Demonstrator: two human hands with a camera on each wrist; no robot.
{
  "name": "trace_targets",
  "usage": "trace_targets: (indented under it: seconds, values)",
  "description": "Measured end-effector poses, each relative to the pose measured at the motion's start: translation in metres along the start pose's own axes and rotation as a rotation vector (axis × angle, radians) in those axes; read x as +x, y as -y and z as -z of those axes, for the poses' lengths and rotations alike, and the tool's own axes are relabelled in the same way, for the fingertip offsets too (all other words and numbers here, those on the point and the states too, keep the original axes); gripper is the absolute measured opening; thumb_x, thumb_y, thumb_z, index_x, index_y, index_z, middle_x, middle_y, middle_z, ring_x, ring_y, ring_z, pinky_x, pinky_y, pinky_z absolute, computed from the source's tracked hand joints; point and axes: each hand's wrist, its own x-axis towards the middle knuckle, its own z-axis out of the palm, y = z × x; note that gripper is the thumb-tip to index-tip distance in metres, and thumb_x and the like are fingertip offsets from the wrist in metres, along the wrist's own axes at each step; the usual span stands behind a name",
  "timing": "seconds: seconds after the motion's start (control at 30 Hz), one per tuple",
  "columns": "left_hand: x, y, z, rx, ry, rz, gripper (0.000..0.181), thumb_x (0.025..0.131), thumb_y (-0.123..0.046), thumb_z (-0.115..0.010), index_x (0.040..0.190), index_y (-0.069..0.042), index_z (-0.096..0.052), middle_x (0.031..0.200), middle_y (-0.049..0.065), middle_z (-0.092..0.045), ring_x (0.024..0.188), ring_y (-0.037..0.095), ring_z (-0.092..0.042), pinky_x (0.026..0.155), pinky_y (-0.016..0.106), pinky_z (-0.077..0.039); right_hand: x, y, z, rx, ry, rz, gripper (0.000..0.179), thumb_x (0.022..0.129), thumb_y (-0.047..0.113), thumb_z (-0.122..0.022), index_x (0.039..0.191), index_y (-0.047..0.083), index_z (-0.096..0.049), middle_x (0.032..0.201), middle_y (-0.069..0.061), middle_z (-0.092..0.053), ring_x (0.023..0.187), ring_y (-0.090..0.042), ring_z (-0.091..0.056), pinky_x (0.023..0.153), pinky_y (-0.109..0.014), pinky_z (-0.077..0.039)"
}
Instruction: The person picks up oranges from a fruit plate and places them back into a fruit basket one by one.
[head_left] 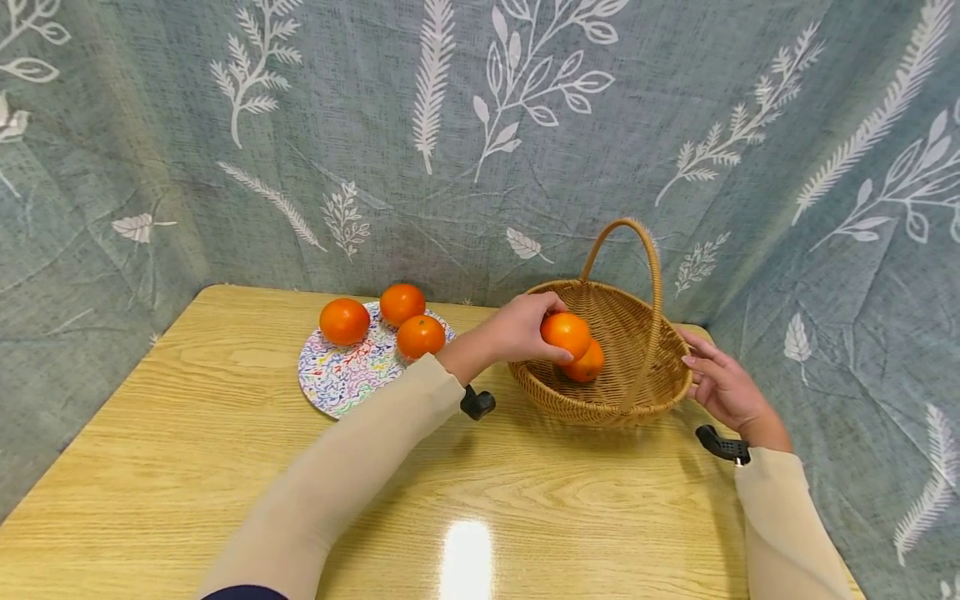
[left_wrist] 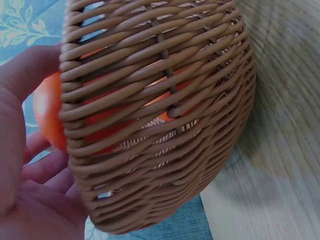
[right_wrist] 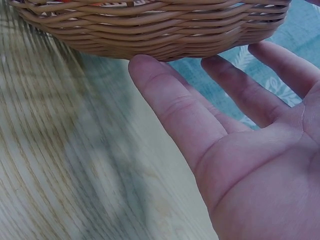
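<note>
My left hand (head_left: 522,327) grips an orange (head_left: 566,335) between thumb and fingers, inside the left rim of a wicker basket (head_left: 600,410). Right below it, a second orange (head_left: 585,363) lies in the basket. Through the weave in the left wrist view, the gripped orange (left_wrist: 47,112) shows partly behind the basket wall (left_wrist: 155,125), with the left hand (left_wrist: 37,190) around it. At the basket's right side is my right hand (head_left: 723,385), its fingers extended. In the right wrist view, those fingertips (right_wrist: 145,65) rest at the basket's woven side (right_wrist: 165,37).
A round plate (head_left: 352,383) with colourful squiggles lies left on the wooden table (head_left: 570,517), bearing three oranges (head_left: 345,322). The basket's tall arched handle (head_left: 651,275) rises above the rim. A patterned grey-green cloth (head_left: 420,200) hangs behind and at both sides.
</note>
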Motion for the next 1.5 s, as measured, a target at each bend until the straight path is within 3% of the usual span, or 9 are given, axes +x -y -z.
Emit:
trace_targets:
  seconds: [0.2, 0.67, 1.0, 1.17, 1.3, 1.5]
  values:
    - [0.010, 0.000, -0.004, 0.175, 0.063, 0.009, 0.059, 0.083, -0.039, -0.085, 0.127, -0.009, -0.058, 0.121, 0.005, -0.067, 0.104, 0.018, -0.064, 0.088, 0.030, -0.055, 0.001, 0.000, -0.001, -0.010, -0.004, -0.007, 0.058, 0.111, 0.003, -0.032, 0.166, 0.008, -0.012, 0.145, -0.001, -0.054, 0.117, -0.016, -0.069, 0.090, -0.035, -0.062]
    - [0.020, -0.009, -0.014, 0.460, 0.234, -0.005, 0.054, 0.080, -0.043, -0.087, 0.116, -0.011, -0.062, 0.105, 0.002, -0.068, 0.090, 0.017, -0.062, 0.077, 0.030, -0.051, 0.003, 0.001, -0.003, -0.008, -0.010, 0.002, 0.060, 0.111, 0.004, -0.033, 0.165, 0.005, -0.009, 0.140, -0.002, -0.057, 0.111, -0.018, -0.071, 0.088, -0.034, -0.062]
    - [0.019, -0.010, -0.012, 0.474, 0.312, -0.010, 0.041, 0.083, -0.036, -0.086, 0.110, -0.011, -0.068, 0.099, 0.001, -0.068, 0.085, 0.015, -0.057, 0.076, 0.028, -0.047, 0.004, 0.000, -0.003, -0.025, -0.012, -0.012, 0.060, 0.111, 0.004, -0.033, 0.165, 0.006, -0.010, 0.142, 0.001, -0.056, 0.113, -0.016, -0.071, 0.089, -0.033, -0.062]
    - [0.017, -0.011, -0.002, 0.408, 0.316, -0.019, 0.044, 0.092, -0.029, -0.079, 0.126, -0.004, -0.067, 0.120, 0.011, -0.069, 0.104, 0.021, -0.060, 0.090, 0.032, -0.051, 0.003, 0.000, -0.001, -0.018, -0.023, -0.016, 0.059, 0.111, 0.003, -0.032, 0.166, 0.008, -0.012, 0.141, 0.001, -0.057, 0.112, -0.016, -0.071, 0.088, -0.033, -0.062]
    - [0.011, -0.006, 0.006, 0.325, 0.274, -0.033, 0.051, 0.096, -0.027, -0.074, 0.139, -0.004, -0.060, 0.139, 0.012, -0.064, 0.128, 0.026, -0.059, 0.107, 0.038, -0.050, 0.002, -0.001, 0.000, -0.009, -0.028, -0.019, 0.058, 0.111, 0.002, -0.030, 0.166, 0.009, -0.014, 0.139, 0.002, -0.058, 0.111, -0.016, -0.071, 0.088, -0.032, -0.062]
    - [-0.009, 0.003, 0.014, 0.276, 0.153, -0.080, 0.047, 0.100, -0.032, -0.068, 0.141, -0.009, -0.062, 0.142, 0.007, -0.064, 0.134, 0.024, -0.058, 0.113, 0.038, -0.047, 0.002, -0.001, 0.000, -0.003, -0.023, -0.014, 0.057, 0.111, 0.002, -0.030, 0.166, 0.009, -0.014, 0.138, 0.001, -0.056, 0.110, -0.017, -0.071, 0.087, -0.032, -0.062]
